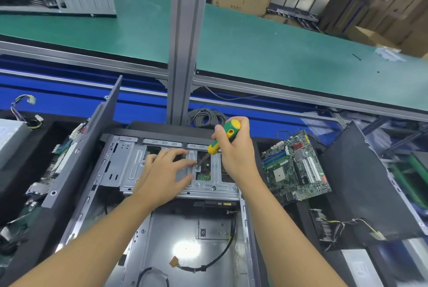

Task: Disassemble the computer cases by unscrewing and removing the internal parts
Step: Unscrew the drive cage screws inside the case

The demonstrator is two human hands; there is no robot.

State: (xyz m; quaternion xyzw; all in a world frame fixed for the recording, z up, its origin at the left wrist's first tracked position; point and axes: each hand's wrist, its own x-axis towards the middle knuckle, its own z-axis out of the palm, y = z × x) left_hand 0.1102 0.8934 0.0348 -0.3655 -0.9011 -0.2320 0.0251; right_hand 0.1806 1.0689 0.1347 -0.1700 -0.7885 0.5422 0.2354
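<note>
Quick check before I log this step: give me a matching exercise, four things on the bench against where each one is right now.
Things:
1. screwdriver
2. left hand
3. loose circuit board
4. coil of grey cable

Places:
A. behind the open case, at the foot of the metal post
B. lying to the right of the open case
C. gripped in the right hand, tip down on a screw in the drive bracket
D. pressed flat on the drive bracket

Pairs: 1-C, 2-D, 3-B, 4-A
</note>
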